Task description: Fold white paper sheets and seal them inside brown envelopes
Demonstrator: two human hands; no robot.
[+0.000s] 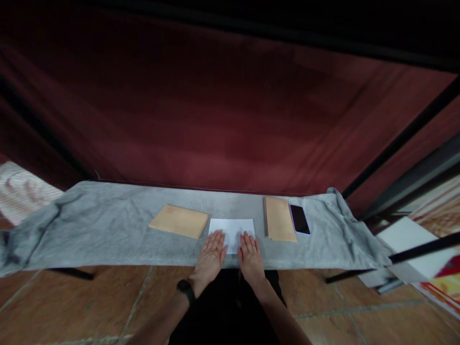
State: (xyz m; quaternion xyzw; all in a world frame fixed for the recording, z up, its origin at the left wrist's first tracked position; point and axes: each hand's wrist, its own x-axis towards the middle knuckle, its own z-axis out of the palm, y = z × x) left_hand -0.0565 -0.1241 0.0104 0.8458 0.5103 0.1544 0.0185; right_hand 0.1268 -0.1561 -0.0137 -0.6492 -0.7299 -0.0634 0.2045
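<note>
Left grip [211,258]: palm down, fingers extended forward and pressed flat on the near left part of the paper; thumb angled inward; nothing pinched.
Right grip [250,261]: palm down, fingers extended forward and slightly spread, fingertips on the near right part of the paper; nothing pinched.
Paper [232,227]: white, lying flat beneath the fingers of both grips; exposed between them and beyond the fingertips.
Left envelope [181,220]: brown, flat, set at an angle, forward and left of the left grip, near the paper's left edge; a faint reddish mark at its far left corner.
Right envelopes [280,220]: brown, stacked flat, forward and right of the right grip, apart from the paper.
Phone [300,219]: dark screen up, light purple edge, just beside the right envelopes on the side away from the right grip.
Surface [115,223]: draped in grey cloth, wrinkled at both ends, extending to either side of the grips.
Watch [186,290]: black, on the wrist behind the left grip.
Panel [215,124]: dark red, beyond the surface, ahead of both grips.
</note>
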